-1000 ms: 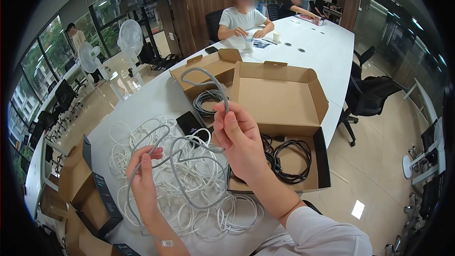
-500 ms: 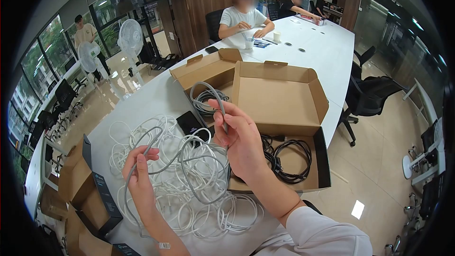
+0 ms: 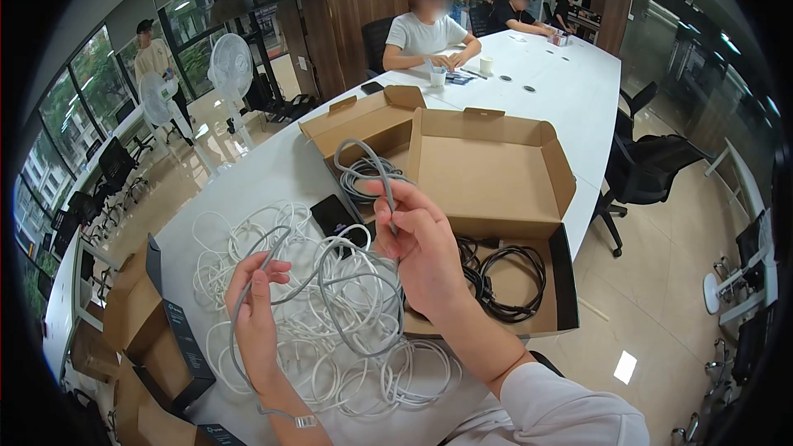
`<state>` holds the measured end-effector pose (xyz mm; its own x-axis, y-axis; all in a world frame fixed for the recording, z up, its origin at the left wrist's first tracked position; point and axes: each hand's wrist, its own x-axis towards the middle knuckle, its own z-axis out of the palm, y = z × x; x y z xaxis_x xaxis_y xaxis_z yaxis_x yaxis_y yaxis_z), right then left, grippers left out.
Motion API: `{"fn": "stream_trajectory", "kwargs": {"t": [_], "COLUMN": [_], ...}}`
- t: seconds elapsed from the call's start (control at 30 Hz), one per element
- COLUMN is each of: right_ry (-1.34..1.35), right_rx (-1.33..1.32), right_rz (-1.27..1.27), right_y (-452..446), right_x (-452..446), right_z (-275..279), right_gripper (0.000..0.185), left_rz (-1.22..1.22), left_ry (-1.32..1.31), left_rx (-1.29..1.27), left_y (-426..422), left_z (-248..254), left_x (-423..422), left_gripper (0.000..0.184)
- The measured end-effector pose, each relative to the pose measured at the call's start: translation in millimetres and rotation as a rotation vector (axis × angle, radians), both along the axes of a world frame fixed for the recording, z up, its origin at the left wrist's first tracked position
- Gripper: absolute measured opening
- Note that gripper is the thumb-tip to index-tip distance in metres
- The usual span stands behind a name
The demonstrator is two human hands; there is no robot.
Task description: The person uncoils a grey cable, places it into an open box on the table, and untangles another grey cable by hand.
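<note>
- While my left hand (image 3: 260, 285) and right hand (image 3: 417, 239) pinch it between thumb and fingers, the smooth, slim grey cable (image 3: 354, 141) loops above tangled white plastic-coated cables (image 3: 355, 307).
- Beyond, open brown cardboard boxes (image 3: 487, 167) hold coiled grey and black cables (image 3: 537, 268).

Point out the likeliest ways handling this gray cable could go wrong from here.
The gray cable hangs in loose loops between the left hand and right hand, so it could kink or knot if pulled tight.

Those loops hang over the tangled white cables, and might snag a strand and drag it along.

The dark phone-like device lies right beside the white tangle; a tugged strand could shift it.
</note>
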<state>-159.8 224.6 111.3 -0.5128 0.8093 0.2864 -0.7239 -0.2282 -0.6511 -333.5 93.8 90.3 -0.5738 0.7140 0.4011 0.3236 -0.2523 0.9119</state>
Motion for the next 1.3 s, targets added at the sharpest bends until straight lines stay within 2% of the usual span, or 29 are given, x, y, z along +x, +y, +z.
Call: {"fn": "stream_trajectory", "kwargs": {"t": [0.2,0.3,0.4,0.5,0.53,0.63,0.8,0.9,0.93,1.03,1.1,1.13,1.23,1.3], "right_ry": [-0.008,0.011,0.022,0.039,0.031,0.003,-0.101,-0.162,-0.185,-0.267,-0.337,-0.354,-0.673,-0.806], "right_rx": [0.003,0.007,0.021,0.041,0.048,0.068,0.083,0.196,0.211,0.280,0.359,0.414,0.795,0.979], "right_rz": [0.011,0.039,0.038,0.015,0.009,0.005,0.025,-0.035,-0.045,-0.084,-0.120,-0.146,-0.244,-0.291], "right_y": [-1,-3,-4,-4,-5,-5,-3,-6,-7,-10,-12,-12,-15,-19], "right_x": [-1,-1,-2,0,0,0,0,0,0,-1,-3,-3,2,1], "right_z": [1,2,0,0,0,2,1,3,4,5,3,3,7,3], "right_gripper": [0.038,0.036,0.034,0.034,0.034,0.036,0.041,0.046,0.048,0.051,0.051,0.049,0.045,0.035], "left_rz": [-0.018,-0.082,-0.059,-0.114,-0.082,-0.060,0.045,0.151,0.191,0.229,0.305,0.342,0.406,0.427], "left_ry": [0.007,-0.004,0.224,0.535,0.584,0.740,0.672,0.598,0.562,0.375,0.402,0.414,0.357,0.287], "left_rx": [-0.121,-0.185,-0.359,-0.655,-0.710,-0.602,-0.473,-0.394,-0.372,-0.526,-0.365,-0.283,-0.242,-0.308], "left_y": [-1,0,0,-6,-6,-6,-5,-7,-7,-16,-17,-18,-22,-25], "left_z": [3,-3,-13,-3,-7,-6,1,-3,-1,20,15,13,12,18], "left_x": [2,0,-5,-2,-1,1,-2,-10,-9,-5,-10,-12,-18,-17], "left_gripper": [0.040,0.048,0.056,0.060,0.057,0.050,0.034,0.028,0.027,0.036,0.033,0.031,0.034,0.033]}}
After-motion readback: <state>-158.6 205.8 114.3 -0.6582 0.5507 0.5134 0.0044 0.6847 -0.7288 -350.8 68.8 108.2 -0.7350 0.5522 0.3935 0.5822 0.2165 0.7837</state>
